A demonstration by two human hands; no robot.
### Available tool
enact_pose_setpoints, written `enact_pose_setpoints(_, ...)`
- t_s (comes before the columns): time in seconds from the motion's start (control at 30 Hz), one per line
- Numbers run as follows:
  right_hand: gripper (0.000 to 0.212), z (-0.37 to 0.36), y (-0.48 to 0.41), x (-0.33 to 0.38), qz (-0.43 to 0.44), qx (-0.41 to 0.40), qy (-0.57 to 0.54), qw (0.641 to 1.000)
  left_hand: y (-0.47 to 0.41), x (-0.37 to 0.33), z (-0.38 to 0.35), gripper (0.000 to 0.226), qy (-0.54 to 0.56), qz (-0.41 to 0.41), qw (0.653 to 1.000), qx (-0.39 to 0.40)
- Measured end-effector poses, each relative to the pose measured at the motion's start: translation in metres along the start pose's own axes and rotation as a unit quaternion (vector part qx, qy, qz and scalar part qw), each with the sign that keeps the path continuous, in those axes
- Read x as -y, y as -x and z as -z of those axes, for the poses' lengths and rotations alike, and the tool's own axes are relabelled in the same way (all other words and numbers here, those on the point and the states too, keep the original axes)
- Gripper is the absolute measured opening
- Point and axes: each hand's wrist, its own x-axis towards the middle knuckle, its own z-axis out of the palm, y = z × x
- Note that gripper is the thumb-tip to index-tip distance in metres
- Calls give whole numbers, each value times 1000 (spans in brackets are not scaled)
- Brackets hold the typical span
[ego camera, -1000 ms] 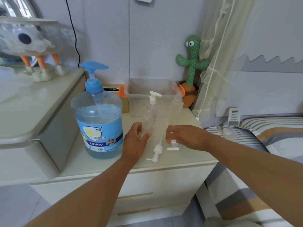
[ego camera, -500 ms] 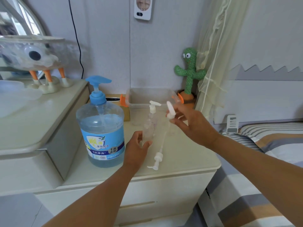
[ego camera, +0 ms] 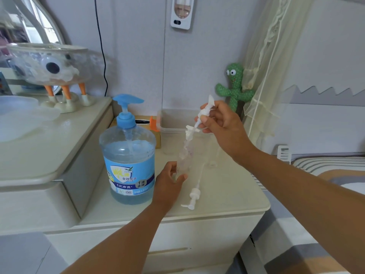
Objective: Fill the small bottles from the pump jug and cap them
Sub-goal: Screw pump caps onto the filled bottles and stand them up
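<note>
On nightstand (ego camera: 227,194), left hand (ego camera: 169,181) gripped small bottle (ego camera: 184,155) beside pump jug (ego camera: 128,157); right hand (ego camera: 222,128) pinched pump head (ego camera: 204,111) above it; 1 loose pump (ego camera: 194,196) lay nearby.

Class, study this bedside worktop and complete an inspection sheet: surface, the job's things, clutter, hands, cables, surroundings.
Surface: cream nightstand top; no spill visible.
Job's things: pump jug, over half full, stands at left; small bottle stands upright with a pump head on it; loose pump cap lies near the front edge.
Clutter: clear plastic box and cactus toy at the back.
Hands: left hand grips the small bottle's base; right hand holds a second pump cap above it.
Cables: black cable runs down the wall.
Surroundings: striped bed at right, sheer curtain, dresser at left.
</note>
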Motion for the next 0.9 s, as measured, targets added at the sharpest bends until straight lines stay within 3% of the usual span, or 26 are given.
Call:
enact_pose_setpoints(0.37,16,-21,4,-26,-57,35,80,995,-2,2,0,30,1,-8,1000,4)
enact_pose_setpoints(0.9,18,-31,17,-53,-69,102,136,983,-3,5,0,32,10,-23,1000,11)
